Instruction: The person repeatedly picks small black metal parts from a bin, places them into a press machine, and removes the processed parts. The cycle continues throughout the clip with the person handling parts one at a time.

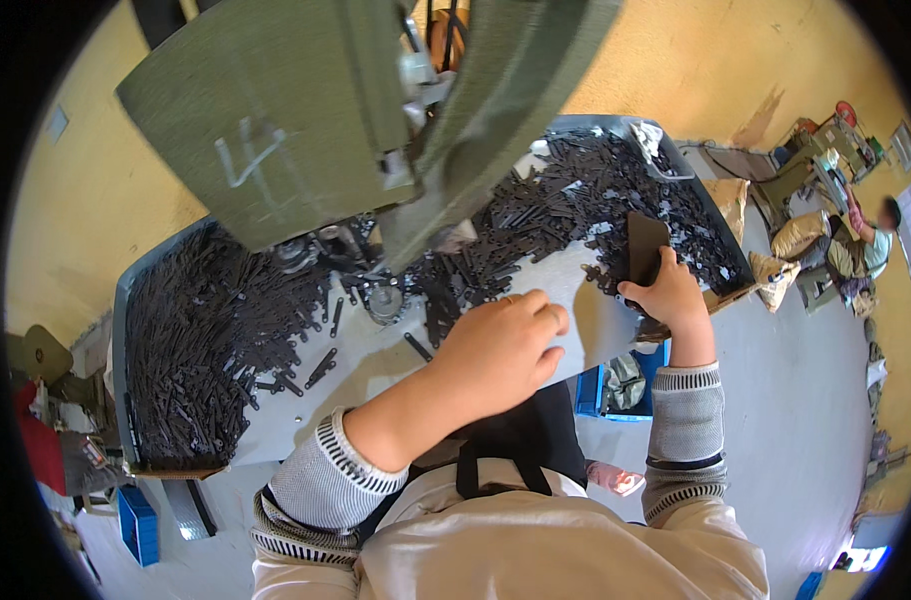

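Dark rectangular slab (646,243), long side pointing forward, amid loose black strips (550,195).

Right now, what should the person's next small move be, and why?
Perhaps ease the dark flat piece toward the left hand: the right hand seems to grip its near end, loose black parts crowd it, and the left hand, with no object showing in it, is over the pale tabletop.

A yellow wall (685,60) rises behind; on the right, a co-worker (878,250) in a pale top is near a green machine (833,145) with a red disc (845,113); tan sacks (799,234) lie close by; at lower left, a blue crate (138,525) rests on the grey floor (775,420).
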Demonstrator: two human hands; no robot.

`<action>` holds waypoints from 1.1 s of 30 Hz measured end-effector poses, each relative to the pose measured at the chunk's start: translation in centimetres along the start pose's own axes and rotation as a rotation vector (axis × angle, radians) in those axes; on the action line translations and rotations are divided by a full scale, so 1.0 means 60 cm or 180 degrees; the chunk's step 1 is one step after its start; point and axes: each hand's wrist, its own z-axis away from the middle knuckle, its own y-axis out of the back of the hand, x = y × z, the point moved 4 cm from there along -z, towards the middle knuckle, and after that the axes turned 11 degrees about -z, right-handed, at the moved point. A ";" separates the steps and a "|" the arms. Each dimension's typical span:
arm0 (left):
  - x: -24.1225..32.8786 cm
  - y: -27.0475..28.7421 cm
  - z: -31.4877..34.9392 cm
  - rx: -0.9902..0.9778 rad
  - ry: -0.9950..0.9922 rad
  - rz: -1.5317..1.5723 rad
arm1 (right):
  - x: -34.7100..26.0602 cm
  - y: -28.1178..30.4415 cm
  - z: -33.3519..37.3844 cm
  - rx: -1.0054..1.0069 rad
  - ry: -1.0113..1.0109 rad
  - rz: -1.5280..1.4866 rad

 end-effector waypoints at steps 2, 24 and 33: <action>-0.002 -0.016 -0.019 -0.0076 0.0117 0.0077 | 0.004 0.012 0.002 0.0323 0.0135 -0.0174; 0.025 -0.061 -0.094 -0.0739 0.0559 0.0079 | 0.082 0.100 -0.337 0.0844 0.0270 -0.0429; 0.041 -0.127 -0.200 -0.0259 -0.0149 -0.0094 | 0.133 0.089 -0.278 0.0554 0.0657 -0.0912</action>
